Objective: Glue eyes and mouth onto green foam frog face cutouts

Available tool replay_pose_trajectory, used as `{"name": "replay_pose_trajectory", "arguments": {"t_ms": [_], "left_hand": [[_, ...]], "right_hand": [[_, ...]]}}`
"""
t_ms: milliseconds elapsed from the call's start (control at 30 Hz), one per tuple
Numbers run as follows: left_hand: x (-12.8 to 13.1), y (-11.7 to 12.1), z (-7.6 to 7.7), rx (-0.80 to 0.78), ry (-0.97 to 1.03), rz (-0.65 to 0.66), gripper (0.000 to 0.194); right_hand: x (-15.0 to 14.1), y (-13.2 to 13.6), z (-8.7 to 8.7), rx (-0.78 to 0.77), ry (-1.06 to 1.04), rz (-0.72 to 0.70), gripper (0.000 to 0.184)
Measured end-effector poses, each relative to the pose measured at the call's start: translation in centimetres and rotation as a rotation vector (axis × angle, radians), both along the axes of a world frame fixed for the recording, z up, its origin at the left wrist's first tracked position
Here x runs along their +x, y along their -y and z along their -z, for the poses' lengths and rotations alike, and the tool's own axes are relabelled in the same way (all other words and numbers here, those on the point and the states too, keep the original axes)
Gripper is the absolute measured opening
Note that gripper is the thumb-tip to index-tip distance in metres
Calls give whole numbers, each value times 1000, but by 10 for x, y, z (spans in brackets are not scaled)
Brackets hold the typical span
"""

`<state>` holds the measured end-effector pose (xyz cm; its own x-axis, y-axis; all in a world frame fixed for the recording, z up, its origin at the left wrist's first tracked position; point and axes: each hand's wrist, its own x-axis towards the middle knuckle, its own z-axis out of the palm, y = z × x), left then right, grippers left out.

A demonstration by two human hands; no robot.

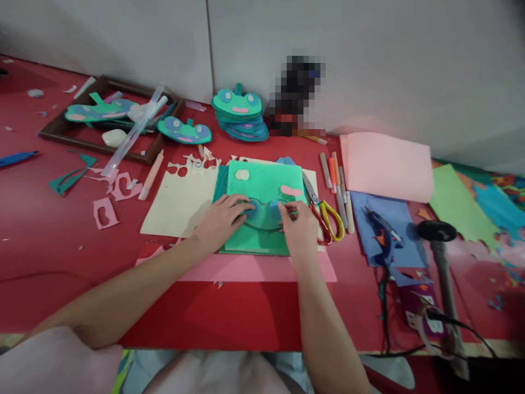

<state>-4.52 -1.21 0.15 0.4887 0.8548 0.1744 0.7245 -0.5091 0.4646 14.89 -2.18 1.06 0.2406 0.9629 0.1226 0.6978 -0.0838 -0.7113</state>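
Frog-face foam cutout (pixel 264 223) lies near the middle of the green foam sheets (pixel 262 174), blue discs at both ends, between the hands. Left hand (pixel 225 218): grip part open, fingers down over the cutout's left end. Right hand (pixel 301 225): fingers curled in at the right disc, grip nearly closed; can't tell if it pinches disc or rim. Likely trouble: disc slides or sets crooked if a fingertip drags; cutout skews if the left hand eases off, as foam on foam probably slips. Loose pink mouth piece (pixel 291 191), just above the right hand, could get brushed away by the knuckles; same for the cream discs (pixel 241 175) by the green sheet's top left corner, though they lie farther off. Scissors (pixel 309 187) with red and yellow handles sit along the green sheet's right edge, so a rightward elbow or wrist swing may knock them. Edges: green sheets rest over a cream sheet (pixel 176 205) and a pink sheet (pixel 246 269), which sticks out toward the surface (pixel 41 219)'s front edge; a sleeve could tug that. Best room is that front middle strip, plus the left side short of the pink scraps (pixel 105 213). Back is tight: stacked frog faces (pixel 240 104), wall (pixel 164 44). Right is crowded: markers (pixel 340 202), likely glue gun (pixel 383 227).
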Motion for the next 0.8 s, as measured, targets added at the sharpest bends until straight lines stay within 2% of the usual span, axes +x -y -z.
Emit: {"name": "replay_pose_trajectory", "arguments": {"t_ms": [100, 300, 500, 600, 667, 733, 800], "left_hand": [[0, 0, 0, 12, 4, 11, 26], [0, -1, 0, 25, 7, 20, 24], [0, -1, 2, 28, 45, 1, 25], [1, -1, 2, 43, 77, -67, 29], [3, 1, -1, 85, 18, -79, 30], [6, 5, -8, 139, -106, -17, 29], [10, 10, -16, 164, -237, 100, 35]], "right_hand": [[-3, -3, 7, -38, 39, 32, 33], [-8, -1, 3, -99, 58, 38, 34], [-1, -5, 7, -98, 12, -19, 33], [11, -9, 9, -162, -107, -99, 32], [21, -10, 9, -227, -243, -163, 30], [30, -11, 9, -268, -383, -221, 29], [35, -11, 9, -276, -478, -268, 29]]}}
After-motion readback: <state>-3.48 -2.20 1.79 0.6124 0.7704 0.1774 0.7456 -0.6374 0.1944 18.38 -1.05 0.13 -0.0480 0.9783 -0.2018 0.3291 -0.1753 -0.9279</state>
